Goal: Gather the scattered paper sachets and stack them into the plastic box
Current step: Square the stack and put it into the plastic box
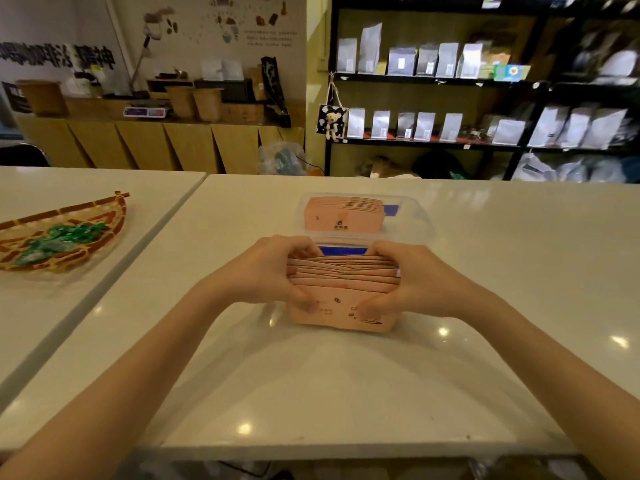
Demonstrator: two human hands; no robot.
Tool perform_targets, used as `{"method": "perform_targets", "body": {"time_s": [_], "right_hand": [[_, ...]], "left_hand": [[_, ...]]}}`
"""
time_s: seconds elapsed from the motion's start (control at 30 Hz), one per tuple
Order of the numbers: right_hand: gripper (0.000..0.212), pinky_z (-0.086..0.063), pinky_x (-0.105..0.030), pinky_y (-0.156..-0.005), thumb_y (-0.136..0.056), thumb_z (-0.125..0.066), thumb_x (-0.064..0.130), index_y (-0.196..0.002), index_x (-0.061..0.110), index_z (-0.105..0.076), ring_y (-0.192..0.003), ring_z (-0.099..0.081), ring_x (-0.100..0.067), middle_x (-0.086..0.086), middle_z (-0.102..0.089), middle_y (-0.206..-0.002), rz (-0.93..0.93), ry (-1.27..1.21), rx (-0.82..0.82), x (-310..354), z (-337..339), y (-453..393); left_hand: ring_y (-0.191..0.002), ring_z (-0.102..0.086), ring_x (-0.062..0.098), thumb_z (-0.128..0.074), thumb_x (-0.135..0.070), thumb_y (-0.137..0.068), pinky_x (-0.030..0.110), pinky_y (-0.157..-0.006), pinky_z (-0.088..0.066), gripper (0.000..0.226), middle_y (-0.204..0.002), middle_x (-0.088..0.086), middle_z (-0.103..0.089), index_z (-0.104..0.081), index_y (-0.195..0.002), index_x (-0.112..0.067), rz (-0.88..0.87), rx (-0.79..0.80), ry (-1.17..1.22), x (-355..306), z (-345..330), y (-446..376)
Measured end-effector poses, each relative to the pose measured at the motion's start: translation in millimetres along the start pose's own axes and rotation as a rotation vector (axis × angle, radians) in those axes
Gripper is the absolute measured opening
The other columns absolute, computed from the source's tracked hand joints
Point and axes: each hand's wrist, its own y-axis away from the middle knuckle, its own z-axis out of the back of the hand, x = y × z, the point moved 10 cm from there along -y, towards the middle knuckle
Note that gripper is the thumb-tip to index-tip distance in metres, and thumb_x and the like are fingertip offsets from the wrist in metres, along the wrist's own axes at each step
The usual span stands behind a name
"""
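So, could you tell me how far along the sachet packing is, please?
One stack of sachets already stands in the plastic box. The left hand and right hand squeeze a second bundle just in front of it. That bundle is not yet boxed; no loose sachets show on the table.

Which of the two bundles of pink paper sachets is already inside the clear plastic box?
The far bundle, standing untouched in the clear plastic box. The near bundle is gripped between the left hand and right hand.

You hold a thick bundle of pink paper sachets (343, 289) upright on edge. A second pink stack (343, 214) already stands inside the clear plastic box (415, 220) just behind.
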Motion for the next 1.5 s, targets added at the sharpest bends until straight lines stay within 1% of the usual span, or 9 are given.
{"method": "perform_targets", "body": {"time_s": [0.17, 0.4, 0.73, 0.87, 1.0, 1.07, 1.23, 1.33, 1.5], "right_hand": [[0.062, -0.052, -0.032, -0.088, -0.057, -0.078, 0.044, -0.110, 0.030, -0.048, -0.101, -0.055, -0.011, 0.009, -0.057, -0.113, -0.054, 0.026, 0.017, -17.3, -5.6, 1.9], [0.056, -0.044, -0.011, -0.072, -0.062, -0.078, 0.033, -0.107, 0.034, -0.046, -0.093, -0.053, 0.000, 0.022, -0.053, -0.101, -0.051, -0.133, 0.028, -29.9, -5.5, 8.8], [0.051, -0.045, -0.013, -0.088, -0.066, -0.077, 0.028, -0.105, 0.047, -0.051, -0.110, -0.047, 0.006, 0.031, -0.053, -0.111, 0.072, -0.326, -0.048, -30.2, -15.5, 25.3], [0.045, -0.041, -0.002, -0.082, -0.071, -0.073, 0.023, -0.101, 0.048, -0.050, -0.101, -0.042, 0.026, 0.035, -0.052, -0.103, 0.146, -0.371, -0.154, -17.9, -16.8, 22.4], [0.046, -0.034, 0.006, -0.079, -0.070, -0.073, 0.028, -0.102, 0.051, -0.049, -0.098, -0.039, 0.030, 0.036, -0.051, -0.103, 0.149, -0.328, -0.155, -15.3, -14.1, 18.3], [0.051, -0.036, 0.001, -0.084, -0.066, -0.076, 0.031, -0.106, 0.050, -0.050, -0.103, -0.042, 0.024, 0.034, -0.054, -0.106, 0.140, -0.272, -0.139, -18.1, -14.9, 16.2], [0.076, -0.037, -0.044, -0.104, -0.049, -0.075, 0.060, -0.118, 0.049, -0.046, -0.120, -0.042, -0.009, 0.022, -0.055, -0.122, 0.012, -0.172, -0.115, -38.9, -25.2, 11.4], [0.072, -0.026, -0.044, -0.109, -0.050, -0.075, 0.059, -0.114, 0.051, -0.045, -0.121, -0.033, -0.010, 0.022, -0.051, -0.120, -0.037, -0.129, -0.169, -41.5, -23.3, 11.7], [0.059, -0.030, -0.044, -0.107, -0.053, -0.074, 0.058, -0.104, 0.062, -0.045, -0.118, -0.037, -0.007, 0.035, -0.050, -0.108, -0.011, -0.129, -0.118, -36.6, -23.3, 12.3]], "left_hand": [[-0.090, -0.050, -0.004, -0.080, -0.027, -0.059, 0.006, -0.067, -0.042, 0.055, -0.095, -0.028, -0.048, -0.048, -0.104, -0.036, 0.007, 0.051, 0.043, 7.4, -11.2, -0.9], [-0.100, -0.054, 0.004, -0.080, -0.027, -0.060, 0.014, -0.083, -0.043, 0.054, -0.102, -0.023, -0.057, -0.050, -0.104, -0.035, 0.052, 0.029, 0.120, 31.8, -10.5, 7.0], [-0.102, -0.059, 0.003, -0.070, -0.013, -0.072, 0.013, -0.081, -0.048, 0.044, -0.111, -0.015, -0.060, -0.050, -0.104, -0.035, -0.030, -0.061, 0.456, 30.0, -30.6, 23.3], [-0.122, -0.042, 0.012, -0.070, -0.050, -0.061, 0.035, -0.104, -0.038, 0.042, -0.116, -0.020, -0.047, -0.045, -0.093, -0.064, -0.015, -0.134, 0.368, 30.7, -31.9, 20.4], [-0.127, -0.029, 0.012, -0.069, -0.043, -0.067, 0.039, -0.110, -0.028, 0.040, -0.111, -0.031, -0.036, -0.043, -0.094, -0.056, 0.004, -0.211, 0.323, 34.4, -23.6, 21.4], [-0.126, -0.028, 0.010, -0.066, -0.055, -0.060, 0.040, -0.110, -0.028, 0.043, -0.109, -0.032, -0.036, -0.043, -0.097, -0.053, 0.019, -0.184, 0.244, 36.6, -27.3, 19.7], [-0.127, -0.030, 0.013, -0.064, -0.068, -0.050, 0.045, -0.107, -0.032, 0.069, -0.123, -0.018, -0.041, -0.040, -0.113, -0.053, 0.063, -0.158, 0.216, 39.3, -31.9, 17.3], [-0.127, -0.026, 0.011, -0.062, -0.065, -0.053, 0.045, -0.109, -0.028, 0.059, -0.125, -0.016, -0.039, -0.036, -0.105, -0.064, 0.041, -0.153, 0.173, 34.3, -34.8, 16.6], [-0.122, -0.034, 0.011, -0.068, -0.061, -0.048, 0.038, -0.102, -0.039, 0.071, -0.123, -0.011, -0.040, -0.036, -0.110, -0.051, 0.092, -0.136, 0.186, 41.2, -31.2, 19.6]]}}
